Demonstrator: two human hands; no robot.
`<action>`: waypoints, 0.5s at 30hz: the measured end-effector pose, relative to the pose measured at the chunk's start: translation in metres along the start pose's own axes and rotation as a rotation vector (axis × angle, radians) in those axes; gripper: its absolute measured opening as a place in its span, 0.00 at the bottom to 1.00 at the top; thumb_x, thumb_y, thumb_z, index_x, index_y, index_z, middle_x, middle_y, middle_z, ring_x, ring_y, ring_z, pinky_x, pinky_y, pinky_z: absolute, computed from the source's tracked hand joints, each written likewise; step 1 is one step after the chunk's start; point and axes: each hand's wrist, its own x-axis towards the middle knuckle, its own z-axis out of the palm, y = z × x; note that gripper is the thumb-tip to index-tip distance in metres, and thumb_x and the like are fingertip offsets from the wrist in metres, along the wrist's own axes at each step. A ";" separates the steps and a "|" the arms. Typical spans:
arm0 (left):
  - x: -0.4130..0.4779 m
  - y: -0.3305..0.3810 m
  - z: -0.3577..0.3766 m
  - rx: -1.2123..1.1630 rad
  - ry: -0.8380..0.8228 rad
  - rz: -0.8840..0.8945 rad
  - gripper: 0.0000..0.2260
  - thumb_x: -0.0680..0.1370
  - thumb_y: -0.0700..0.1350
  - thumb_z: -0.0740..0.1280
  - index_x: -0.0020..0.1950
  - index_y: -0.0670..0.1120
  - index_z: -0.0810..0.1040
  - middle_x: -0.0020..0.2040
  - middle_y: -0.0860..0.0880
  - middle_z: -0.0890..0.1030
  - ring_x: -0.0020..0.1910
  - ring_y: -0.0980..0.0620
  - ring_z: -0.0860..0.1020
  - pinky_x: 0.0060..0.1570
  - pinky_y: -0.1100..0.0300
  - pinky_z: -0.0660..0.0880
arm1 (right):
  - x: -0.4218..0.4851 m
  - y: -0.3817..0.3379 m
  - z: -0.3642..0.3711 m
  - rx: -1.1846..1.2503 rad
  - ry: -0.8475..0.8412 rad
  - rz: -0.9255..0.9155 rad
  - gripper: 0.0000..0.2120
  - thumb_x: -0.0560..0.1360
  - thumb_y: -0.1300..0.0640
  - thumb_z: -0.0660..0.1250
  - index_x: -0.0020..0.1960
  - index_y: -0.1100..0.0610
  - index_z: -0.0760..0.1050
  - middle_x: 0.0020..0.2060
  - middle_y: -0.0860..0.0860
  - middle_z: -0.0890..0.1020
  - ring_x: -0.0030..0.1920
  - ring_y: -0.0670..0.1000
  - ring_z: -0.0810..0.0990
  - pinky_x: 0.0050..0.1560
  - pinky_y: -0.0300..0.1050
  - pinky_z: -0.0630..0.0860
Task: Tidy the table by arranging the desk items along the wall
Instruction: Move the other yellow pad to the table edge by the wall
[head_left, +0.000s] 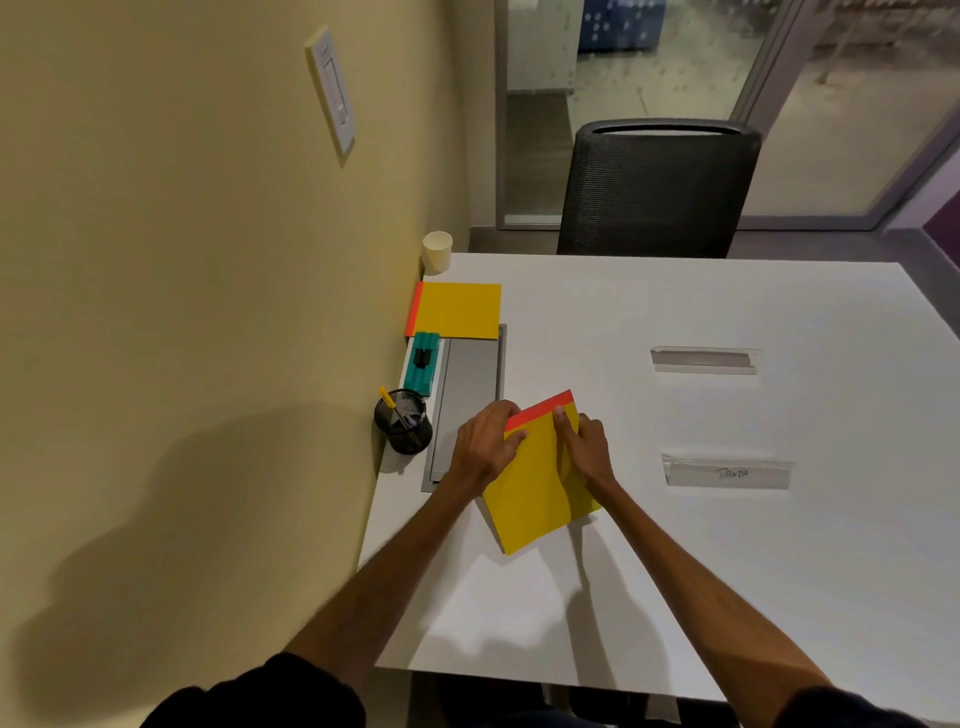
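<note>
A yellow notepad with a red top strip (540, 499) is tilted just above the white table (649, 571), near its left middle. My left hand (485, 444) grips its upper left corner and my right hand (584, 447) grips its upper right edge. A second yellow notepad (460, 310) lies flat against the wall (208, 312). Below it along the wall sit a teal eraser (425, 364) and a black mesh pen holder (404, 422) with a yellow pen. A white paper cup (437, 252) stands at the far left corner.
A grey cable hatch (470, 395) is set into the table beside the wall items. Two clear acrylic name holders (704, 359) (727, 472) lie on the right half. A black mesh chair (657, 189) stands behind the far edge.
</note>
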 end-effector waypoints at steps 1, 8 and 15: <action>-0.001 0.000 -0.002 -0.020 0.013 -0.008 0.11 0.80 0.47 0.66 0.59 0.41 0.76 0.54 0.44 0.81 0.53 0.45 0.80 0.51 0.55 0.75 | 0.000 -0.001 0.002 -0.023 0.008 0.000 0.25 0.82 0.44 0.58 0.53 0.68 0.75 0.53 0.66 0.79 0.55 0.65 0.80 0.62 0.59 0.77; -0.017 -0.010 -0.014 -0.183 0.146 -0.228 0.10 0.81 0.46 0.65 0.55 0.39 0.78 0.48 0.44 0.82 0.45 0.46 0.79 0.42 0.57 0.74 | -0.005 0.006 0.021 -0.165 0.068 0.077 0.30 0.77 0.39 0.65 0.73 0.55 0.67 0.72 0.58 0.67 0.73 0.59 0.66 0.73 0.62 0.64; -0.044 -0.048 -0.037 -0.388 0.255 -0.563 0.08 0.79 0.43 0.68 0.53 0.39 0.78 0.46 0.43 0.81 0.44 0.48 0.76 0.45 0.53 0.73 | -0.013 0.019 0.047 0.206 -0.125 0.433 0.41 0.73 0.53 0.75 0.77 0.62 0.56 0.72 0.62 0.68 0.70 0.64 0.72 0.66 0.65 0.74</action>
